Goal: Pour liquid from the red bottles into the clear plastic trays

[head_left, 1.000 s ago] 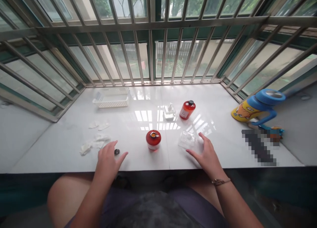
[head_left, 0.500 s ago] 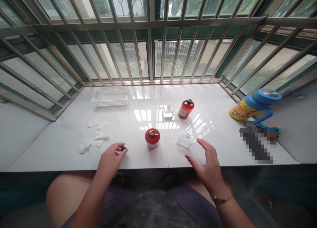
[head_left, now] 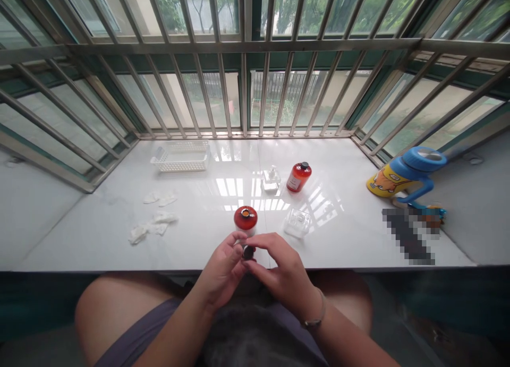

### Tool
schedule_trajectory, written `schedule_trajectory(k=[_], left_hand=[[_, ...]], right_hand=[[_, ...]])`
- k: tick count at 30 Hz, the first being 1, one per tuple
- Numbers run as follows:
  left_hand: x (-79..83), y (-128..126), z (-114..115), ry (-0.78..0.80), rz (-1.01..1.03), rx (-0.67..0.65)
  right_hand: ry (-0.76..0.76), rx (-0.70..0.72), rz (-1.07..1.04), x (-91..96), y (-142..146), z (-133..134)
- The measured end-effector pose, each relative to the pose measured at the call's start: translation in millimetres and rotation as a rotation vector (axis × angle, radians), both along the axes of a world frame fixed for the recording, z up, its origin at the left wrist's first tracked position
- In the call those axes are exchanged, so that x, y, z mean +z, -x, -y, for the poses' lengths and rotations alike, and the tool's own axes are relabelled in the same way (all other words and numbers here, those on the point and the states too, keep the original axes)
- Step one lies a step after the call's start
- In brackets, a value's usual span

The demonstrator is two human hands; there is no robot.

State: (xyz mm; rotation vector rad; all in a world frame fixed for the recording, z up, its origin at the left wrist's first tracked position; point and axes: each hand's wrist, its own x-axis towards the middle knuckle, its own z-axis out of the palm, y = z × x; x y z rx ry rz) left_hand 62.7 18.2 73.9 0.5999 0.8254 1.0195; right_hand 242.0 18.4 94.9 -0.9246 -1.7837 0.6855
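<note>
A small black bottle cap (head_left: 248, 252) is between both hands, just in front of an uncapped red bottle (head_left: 246, 218). My left hand (head_left: 225, 269) is closed on the cap from the left. From the right, my right hand (head_left: 281, 266) reaches it with thumb and fingers, closed around it too. The red bottle stands upright, its round neck opening facing up, its lower front partly hidden by my fingers. To the right of it lies a clear, square glass piece (head_left: 297, 223).
Farther back stand a red bottle with a black cap (head_left: 299, 177) and a clear glass bottle (head_left: 271, 179). Crumpled white tissues (head_left: 153, 226) and a white plastic basket (head_left: 181, 162) are on the left. At the right stands a blue and yellow flask (head_left: 404, 173). Metal bars (head_left: 243, 48) enclose the table.
My left hand has carried the black cap rightward to in front of the open red bottle. My right hand has moved left and taken hold of the cap too. The bottles stay in place.
</note>
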Motion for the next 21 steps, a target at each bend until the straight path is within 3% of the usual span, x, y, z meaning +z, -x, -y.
schedule_trajectory(k=[5, 8, 11, 15, 21], left_hand=[[-10.0, 7, -7, -0.106, -0.165, 0.103], [-21.0, 23, -20, -0.365, -0.619, 0.280], [-29.8, 36, -37, -0.617, -0.982, 0.281], [-32.9, 32, -60, -0.626, -0.941, 0.129], [-33.9, 13, -80, -0.635, -0.878, 0.004]], right_hand=[[0.019, -0.058, -0.001, -3.3, 0, -16], [0.050, -0.162, 0.035, -7.3, 1, -36], [0.097, -0.222, 0.092, -11.1, 6, -59], [0.076, -0.199, 0.138, -14.8, 14, -76], [0.081, -0.162, 0.178, -16.6, 15, -80]])
